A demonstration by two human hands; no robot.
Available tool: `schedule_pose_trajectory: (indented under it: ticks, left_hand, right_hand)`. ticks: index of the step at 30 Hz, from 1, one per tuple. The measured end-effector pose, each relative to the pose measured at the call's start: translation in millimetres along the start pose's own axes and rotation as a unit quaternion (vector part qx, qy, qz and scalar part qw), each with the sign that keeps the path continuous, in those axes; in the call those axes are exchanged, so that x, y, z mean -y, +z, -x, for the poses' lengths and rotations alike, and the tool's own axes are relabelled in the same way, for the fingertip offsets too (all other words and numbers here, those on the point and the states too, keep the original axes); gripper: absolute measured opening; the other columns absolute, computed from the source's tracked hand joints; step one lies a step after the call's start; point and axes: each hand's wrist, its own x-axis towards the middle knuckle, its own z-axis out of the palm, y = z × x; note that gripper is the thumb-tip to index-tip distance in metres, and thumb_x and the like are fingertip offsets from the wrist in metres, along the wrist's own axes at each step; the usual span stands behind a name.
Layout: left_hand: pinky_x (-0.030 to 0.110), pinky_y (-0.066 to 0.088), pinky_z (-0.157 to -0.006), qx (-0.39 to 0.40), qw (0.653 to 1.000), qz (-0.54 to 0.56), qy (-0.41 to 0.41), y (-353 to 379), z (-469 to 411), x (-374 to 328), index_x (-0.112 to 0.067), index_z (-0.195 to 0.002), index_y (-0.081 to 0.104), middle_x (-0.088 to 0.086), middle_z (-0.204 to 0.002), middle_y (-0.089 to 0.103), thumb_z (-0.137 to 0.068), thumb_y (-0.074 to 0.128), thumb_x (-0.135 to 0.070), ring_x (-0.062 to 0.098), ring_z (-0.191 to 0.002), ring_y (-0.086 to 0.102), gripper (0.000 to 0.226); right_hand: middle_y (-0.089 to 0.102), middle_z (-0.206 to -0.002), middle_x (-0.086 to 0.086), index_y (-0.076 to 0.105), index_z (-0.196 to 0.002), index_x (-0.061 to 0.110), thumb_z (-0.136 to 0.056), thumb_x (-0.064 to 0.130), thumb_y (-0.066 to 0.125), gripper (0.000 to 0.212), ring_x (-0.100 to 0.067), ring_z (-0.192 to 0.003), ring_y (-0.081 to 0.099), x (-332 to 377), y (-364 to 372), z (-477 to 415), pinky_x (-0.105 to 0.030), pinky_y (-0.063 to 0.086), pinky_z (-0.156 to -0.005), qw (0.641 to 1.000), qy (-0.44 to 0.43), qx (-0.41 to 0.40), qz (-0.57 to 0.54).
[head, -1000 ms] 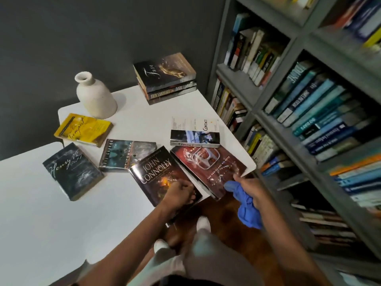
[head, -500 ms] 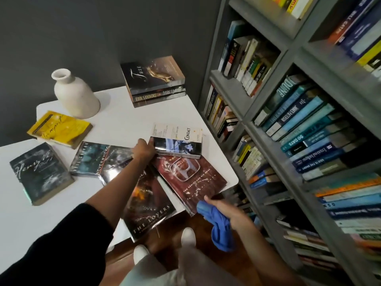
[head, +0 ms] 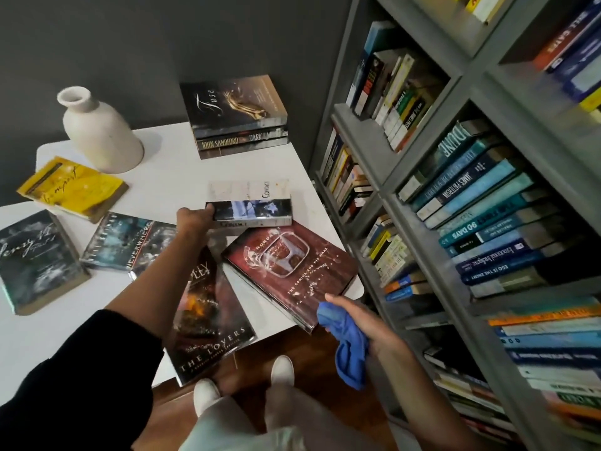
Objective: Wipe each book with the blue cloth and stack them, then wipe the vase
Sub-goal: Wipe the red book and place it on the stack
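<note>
Left hand (head: 192, 219) is gripping the glossy paperback (head: 249, 203) by its left edge. Right hand (head: 361, 320) is clutching the crumpled blue cloth (head: 348, 349) beside the red hardcover (head: 289, 268).

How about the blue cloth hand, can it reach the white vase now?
Probably, with a long stretch. The right hand with the blue cloth is at the near table edge, the vase at the far corner. Only flat books lie between, though the left arm crosses the way.
</note>
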Motion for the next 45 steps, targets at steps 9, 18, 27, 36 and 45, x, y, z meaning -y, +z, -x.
schedule_pose_trajectory:
  ticks: [9,18,27,36,45]
  left_hand:
    - [0.034,0.058,-0.076,-0.013,0.998,-0.049,-0.033,-6.9,-12.4,7.6,0.006,-0.100,0.057,0.023,-0.119,0.063,-0.096,0.059,-0.025,0.038,-0.105,0.064,0.032]
    - [0.047,0.030,-0.108,-0.044,0.979,-0.156,0.124,18.8,48.5,-5.8,0.005,-0.137,0.036,0.026,-0.143,0.031,-0.101,0.049,-0.031,0.042,-0.132,0.032,0.053]
    - [0.024,0.056,-0.053,0.375,0.926,0.018,-0.049,-22.7,102.4,-39.8,-0.021,-0.114,0.059,-0.004,-0.076,0.076,-0.061,0.059,-0.084,0.018,-0.068,0.074,0.083]
    - [0.020,0.053,-0.042,0.314,0.932,0.177,-0.036,-40.1,121.8,-20.3,-0.015,-0.102,0.061,-0.004,-0.058,0.071,-0.096,0.046,-0.043,0.011,-0.048,0.067,0.033]
    - [0.037,0.061,-0.066,0.274,0.913,0.300,-0.038,-74.0,121.3,0.1,-0.008,-0.118,0.062,0.015,-0.097,0.075,-0.093,0.048,-0.044,0.028,-0.077,0.074,0.046]
  right_hand:
    - [0.063,-0.065,-0.004,0.063,-0.083,0.010,-0.079,0.029,0.067,0.020,-0.013,-0.062,0.061,-9.3,-13.0,-3.3,-0.025,0.046,-0.070,0.999,-0.009,0.007,-0.049]
    - [0.044,-0.052,0.005,0.049,-0.048,0.024,-0.066,0.028,0.077,0.034,-0.006,-0.046,0.046,-5.1,-28.1,3.5,-0.029,0.034,-0.072,0.995,-0.054,0.022,-0.079]
    - [0.041,-0.043,0.000,0.047,-0.045,0.018,-0.043,0.026,0.080,0.034,-0.010,-0.034,0.043,57.0,-28.4,23.0,-0.019,0.039,-0.037,0.996,-0.027,0.025,-0.079]
    - [0.040,-0.052,0.000,0.048,-0.051,0.019,-0.057,0.025,0.076,0.029,-0.010,-0.044,0.041,120.2,-14.2,11.1,-0.021,0.037,-0.049,0.994,-0.067,0.072,0.046]
    - [0.071,-0.095,-0.022,0.068,-0.103,0.000,-0.065,0.063,0.069,0.074,-0.030,-0.084,0.065,164.6,12.8,6.9,-0.037,0.051,-0.081,0.968,-0.213,-0.072,0.110]
